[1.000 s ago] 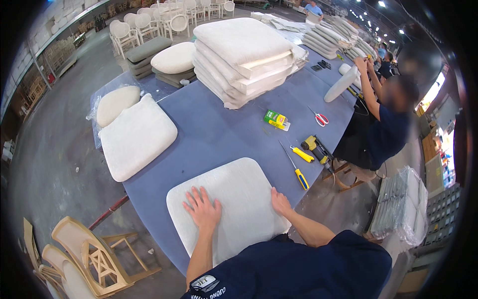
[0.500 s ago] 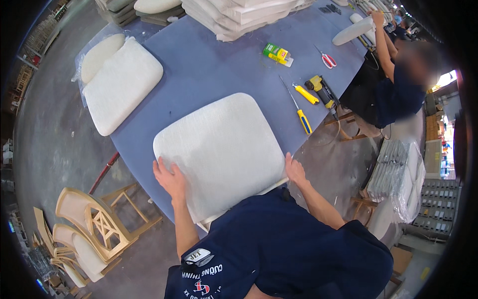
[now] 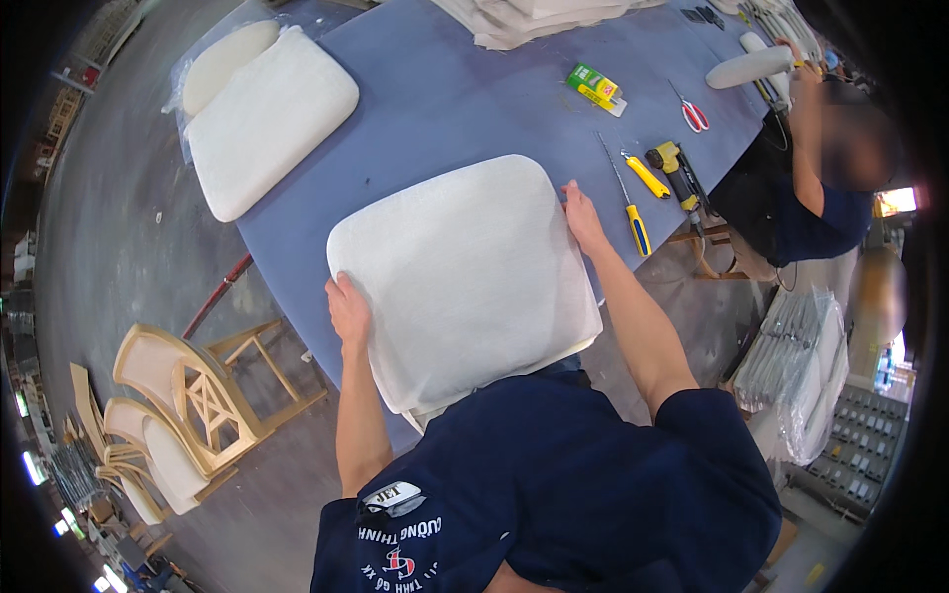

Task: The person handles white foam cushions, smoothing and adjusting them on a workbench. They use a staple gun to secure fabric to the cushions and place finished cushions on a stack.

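Note:
A pale, fabric-covered chair seat cushion (image 3: 465, 277) lies before me at the table's near edge, its front side close to my body. My left hand (image 3: 349, 311) grips its left edge, fingers partly hidden. At the upper right edge, my right hand (image 3: 582, 217) holds the side of the same cushion, its fingertips partly out of sight. A screwdriver (image 3: 635, 212) with a yellow and blue handle, a yellow-handled tool (image 3: 646, 177) and a yellow and black air stapler (image 3: 676, 174) lie to the right of the cushion.
The blue-grey table (image 3: 415, 109) also bears a green and yellow box (image 3: 595, 89), red-handled scissors (image 3: 694, 116), two cushions (image 3: 272, 124) and a pale stack (image 3: 534, 20). Wooden chairs (image 3: 188, 395) stand at left. A co-worker (image 3: 820, 208) handles a cushion (image 3: 748, 68) at far right.
My right hand has moved up the cushion's right edge. My left hand has slid slightly up and closed on the left edge. The whole view has shifted, too.

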Tool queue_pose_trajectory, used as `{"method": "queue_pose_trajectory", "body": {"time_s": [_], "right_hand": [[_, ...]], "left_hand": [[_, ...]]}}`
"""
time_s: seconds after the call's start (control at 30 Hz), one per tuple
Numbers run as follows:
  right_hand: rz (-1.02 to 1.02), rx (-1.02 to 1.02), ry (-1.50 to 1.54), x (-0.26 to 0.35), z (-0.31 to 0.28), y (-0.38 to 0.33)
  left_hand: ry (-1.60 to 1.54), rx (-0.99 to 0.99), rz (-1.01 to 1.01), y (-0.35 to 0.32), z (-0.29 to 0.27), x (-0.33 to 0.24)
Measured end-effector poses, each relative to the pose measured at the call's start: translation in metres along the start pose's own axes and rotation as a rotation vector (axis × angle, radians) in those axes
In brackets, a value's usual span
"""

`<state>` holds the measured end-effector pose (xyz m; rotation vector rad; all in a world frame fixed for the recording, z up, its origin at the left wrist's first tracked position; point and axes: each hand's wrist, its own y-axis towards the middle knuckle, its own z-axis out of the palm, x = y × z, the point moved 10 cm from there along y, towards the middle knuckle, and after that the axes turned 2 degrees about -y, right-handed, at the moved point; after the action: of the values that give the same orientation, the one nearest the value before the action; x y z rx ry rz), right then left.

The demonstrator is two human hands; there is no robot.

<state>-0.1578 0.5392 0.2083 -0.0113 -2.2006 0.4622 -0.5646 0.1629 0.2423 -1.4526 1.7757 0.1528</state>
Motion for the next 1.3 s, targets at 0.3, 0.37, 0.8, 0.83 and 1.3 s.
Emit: {"method": "queue_pose_trajectory", "body": {"time_s": [0.3,0.37,0.8,0.83,1.3], "right_hand": [[0.053,-0.004,-0.271,0.031,0.022,-0.016],[0.026,0.016,-0.243,0.031,0.026,-0.014],[0.032,0.001,-0.341,0.025,0.03,-0.033],[0.0,0.002,-0.315,0.016,0.029,-0.024],[-0.111,0.072,-0.208,0.002,0.03,-0.01]], "left_hand": [[0.017,0.019,-0.049,-0.003,-0.005,-0.006],[-0.016,0.003,-0.038,0.0,-0.007,0.001],[-0.061,0.008,-0.044,0.008,-0.004,0.008],[-0.07,0.018,-0.014,0.018,0.001,0.013],[-0.044,0.075,0.004,0.054,-0.007,-0.029]]}}
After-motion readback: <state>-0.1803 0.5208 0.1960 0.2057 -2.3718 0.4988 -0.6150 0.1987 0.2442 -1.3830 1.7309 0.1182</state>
